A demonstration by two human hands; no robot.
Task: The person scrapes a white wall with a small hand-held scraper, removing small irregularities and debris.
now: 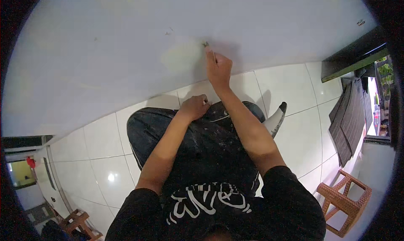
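Observation:
My right hand (220, 66) grips a small hand tool (206, 44) whose dark, narrow tip is at the white wall (132, 45). Most of the tool is hidden by my fingers, so its exact kind is unclear. Around the tip the wall shows a pale yellowish patch (176, 53), with small chips or marks (167, 33) to the left. Loosely curled, my left hand (195, 107) rests over my lap near the dark, paint-spotted trousers (148, 121). Its palm and the inside of its fingers are hidden.
Glossy white floor tiles (296, 130) meet the wall's lower edge. At right are a dark striped mat (348, 121), a brown woven-pattern stool (345, 203) and an opening (380, 99) to outside. Another brown stool (79, 223) stands at lower left. My socked foot (276, 122) sticks out rightward.

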